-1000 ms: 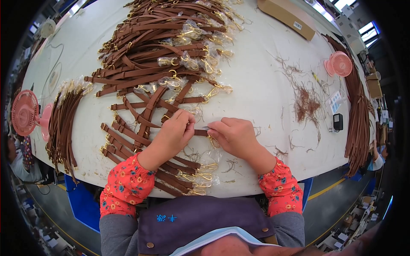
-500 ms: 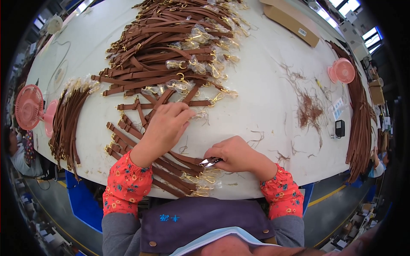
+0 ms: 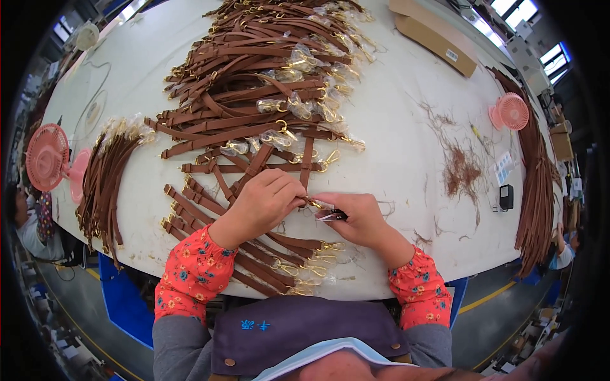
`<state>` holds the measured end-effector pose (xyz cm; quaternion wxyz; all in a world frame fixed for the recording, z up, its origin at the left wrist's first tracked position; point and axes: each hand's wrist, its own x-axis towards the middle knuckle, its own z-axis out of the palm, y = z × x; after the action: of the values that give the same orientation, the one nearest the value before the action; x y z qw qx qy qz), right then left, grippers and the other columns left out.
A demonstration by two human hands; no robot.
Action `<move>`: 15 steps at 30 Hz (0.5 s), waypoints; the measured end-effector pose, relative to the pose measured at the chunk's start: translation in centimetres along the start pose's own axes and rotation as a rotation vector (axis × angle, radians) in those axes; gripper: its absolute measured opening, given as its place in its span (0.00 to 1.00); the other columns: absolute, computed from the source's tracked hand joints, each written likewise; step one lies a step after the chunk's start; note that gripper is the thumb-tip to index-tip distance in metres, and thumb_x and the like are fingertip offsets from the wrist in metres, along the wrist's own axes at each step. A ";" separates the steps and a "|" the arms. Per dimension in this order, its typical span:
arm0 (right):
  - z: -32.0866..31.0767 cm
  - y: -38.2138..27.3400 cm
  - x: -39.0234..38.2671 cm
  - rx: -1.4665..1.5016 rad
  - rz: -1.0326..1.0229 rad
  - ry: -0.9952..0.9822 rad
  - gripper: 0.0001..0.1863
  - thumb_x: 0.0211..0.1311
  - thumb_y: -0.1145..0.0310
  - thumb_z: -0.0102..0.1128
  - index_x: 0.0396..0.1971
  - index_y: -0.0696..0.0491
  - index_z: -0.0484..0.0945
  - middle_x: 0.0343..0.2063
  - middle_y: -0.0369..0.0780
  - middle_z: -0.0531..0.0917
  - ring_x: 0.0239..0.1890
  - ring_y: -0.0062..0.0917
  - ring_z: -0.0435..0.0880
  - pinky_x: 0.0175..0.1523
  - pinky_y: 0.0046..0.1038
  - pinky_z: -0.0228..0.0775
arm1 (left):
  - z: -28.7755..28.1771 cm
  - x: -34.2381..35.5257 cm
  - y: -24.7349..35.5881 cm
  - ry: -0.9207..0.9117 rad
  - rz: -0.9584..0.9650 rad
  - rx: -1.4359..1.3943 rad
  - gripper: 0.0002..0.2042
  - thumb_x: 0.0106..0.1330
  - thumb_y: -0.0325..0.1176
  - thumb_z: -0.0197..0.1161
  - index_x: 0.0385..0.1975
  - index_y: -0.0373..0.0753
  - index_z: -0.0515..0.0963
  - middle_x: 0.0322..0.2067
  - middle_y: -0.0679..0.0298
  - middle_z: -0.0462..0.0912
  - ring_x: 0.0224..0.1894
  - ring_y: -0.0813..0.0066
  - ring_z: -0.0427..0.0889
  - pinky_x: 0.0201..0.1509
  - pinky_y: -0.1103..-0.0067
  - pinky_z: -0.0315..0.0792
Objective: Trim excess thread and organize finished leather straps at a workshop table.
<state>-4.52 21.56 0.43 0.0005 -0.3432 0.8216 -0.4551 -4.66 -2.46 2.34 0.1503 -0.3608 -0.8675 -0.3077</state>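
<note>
Pinching strap [image 3: 307, 200] just this side of pile [image 3: 254, 82]: left hand [image 3: 270, 195], fingers closed. Right hand [image 3: 356, 218] curled round snips [image 3: 332, 215], fingertips near gold clasp [image 3: 314, 204]. Held strap seemingly mid-work; loose straps [image 3: 264, 270] nearer than pile, bundle [image 3: 105, 187] left of it, thread scraps [image 3: 462, 171] right. Finished share: cannot tell.

Your white table [image 3: 394, 152] carries a heap of brown straps [image 3: 254, 87], a smaller bundle [image 3: 111, 184] at left, and, toward the right, brown threads [image 3: 462, 168], a pink fan [image 3: 510, 111], a cardboard box [image 3: 435, 41] and a black plug [image 3: 506, 197].
</note>
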 end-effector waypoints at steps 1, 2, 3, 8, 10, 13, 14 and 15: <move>0.0 0.2 0.0 0.001 -0.004 -0.001 0.24 0.53 0.70 0.71 0.52 0.46 0.80 0.24 0.39 0.83 0.26 0.36 0.83 0.31 0.33 0.73 | 0.2 -0.1 0.1 -0.016 0.006 -0.089 0.11 0.54 0.27 0.72 0.35 0.39 0.77 0.32 0.63 0.80 0.41 0.61 0.78 0.49 0.69 0.74; -0.1 0.4 -0.1 -0.056 0.000 -0.041 0.19 0.54 0.70 0.70 0.48 0.47 0.81 0.25 0.39 0.83 0.26 0.37 0.83 0.31 0.33 0.73 | 0.2 -0.1 0.2 -0.067 0.005 -0.110 0.14 0.53 0.28 0.73 0.38 0.39 0.77 0.39 0.62 0.80 0.45 0.60 0.77 0.52 0.66 0.72; -0.3 0.5 -0.1 -0.114 0.004 -0.080 0.14 0.55 0.70 0.68 0.44 0.48 0.82 0.25 0.40 0.83 0.27 0.38 0.83 0.31 0.34 0.74 | -0.1 0.0 0.1 -0.064 0.003 -0.107 0.14 0.53 0.28 0.73 0.38 0.39 0.77 0.39 0.62 0.80 0.45 0.60 0.77 0.52 0.66 0.72; -1.1 0.0 0.4 -0.082 0.148 -0.067 0.06 0.57 0.69 0.66 0.34 0.51 0.80 0.24 0.42 0.82 0.25 0.39 0.82 0.31 0.34 0.73 | -1.0 -0.4 -0.8 -0.179 -0.216 0.112 0.41 0.49 0.39 0.77 0.64 0.42 0.65 0.63 0.59 0.67 0.66 0.60 0.65 0.74 0.59 0.55; -1.6 -0.2 1.2 -0.064 0.184 -0.067 0.06 0.58 0.69 0.67 0.32 0.52 0.79 0.23 0.42 0.81 0.24 0.38 0.81 0.30 0.33 0.72 | -1.6 -0.9 -1.5 -0.254 -0.291 0.326 0.51 0.51 0.39 0.76 0.75 0.44 0.51 0.73 0.61 0.57 0.75 0.60 0.56 0.78 0.52 0.44; -2.2 -0.2 2.4 0.044 0.287 0.000 0.09 0.62 0.66 0.66 0.31 0.54 0.77 0.18 0.42 0.77 0.19 0.32 0.74 0.28 0.30 0.67 | -3.6 -1.9 -5.1 -0.259 -0.350 0.507 0.49 0.54 0.36 0.74 0.76 0.45 0.51 0.76 0.65 0.52 0.77 0.61 0.51 0.78 0.49 0.42; -2.3 0.1 2.8 0.059 0.293 0.000 0.10 0.63 0.65 0.66 0.30 0.55 0.77 0.16 0.42 0.75 0.18 0.30 0.70 0.27 0.29 0.64 | -4.3 -1.9 -5.7 -0.256 -0.347 0.509 0.49 0.54 0.36 0.74 0.76 0.45 0.51 0.76 0.65 0.52 0.77 0.61 0.51 0.78 0.49 0.42; -2.2 0.5 3.3 0.074 0.298 0.001 0.11 0.65 0.65 0.66 0.30 0.56 0.77 0.15 0.42 0.73 0.18 0.27 0.66 0.26 0.28 0.61 | -5.0 -1.9 -6.2 -0.294 -0.371 0.545 0.48 0.56 0.35 0.72 0.76 0.45 0.51 0.76 0.66 0.51 0.78 0.61 0.49 0.78 0.49 0.42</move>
<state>-7.99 21.54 2.43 0.0801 -0.2171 0.8461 -0.4801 -7.58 -10.11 2.65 0.0560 -0.1841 -0.9808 -0.0321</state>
